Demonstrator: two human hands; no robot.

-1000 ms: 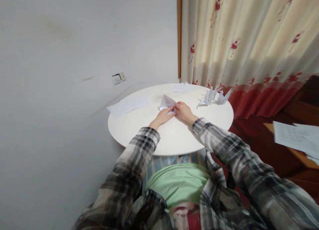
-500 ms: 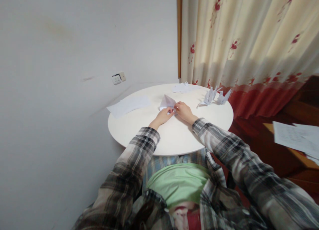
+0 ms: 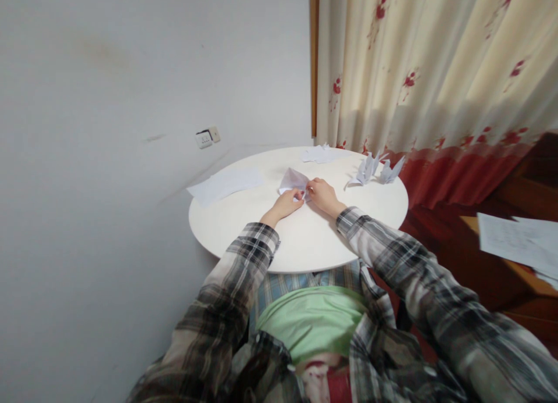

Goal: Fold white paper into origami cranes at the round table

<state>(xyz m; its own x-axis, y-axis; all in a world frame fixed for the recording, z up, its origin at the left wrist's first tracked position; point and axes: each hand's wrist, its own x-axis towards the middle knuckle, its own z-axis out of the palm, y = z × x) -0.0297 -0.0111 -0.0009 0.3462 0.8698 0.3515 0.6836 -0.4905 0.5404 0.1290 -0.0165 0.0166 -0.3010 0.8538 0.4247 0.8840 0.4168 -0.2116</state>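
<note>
A partly folded piece of white paper (image 3: 293,180) rests near the middle of the round white table (image 3: 296,246), with one pointed flap standing up at its far side. My left hand (image 3: 288,203) grips its near edge, fingers curled in a pinch. Close beside it, my right hand (image 3: 321,195) pinches the paper's right side. The two hands' fingertips nearly meet and hide the near part of the folds.
Folded paper cranes (image 3: 368,169) stand at the table's right edge. Flat white sheets (image 3: 226,184) lie at the left, and more paper pieces (image 3: 320,153) at the back. A wall is close on the left; a curtain (image 3: 418,71) hangs behind. Printed sheets (image 3: 518,240) lie lower right.
The paper's raised flap has dipped slightly, and my right hand's fingers have shifted a little. Otherwise the hands keep their places.
</note>
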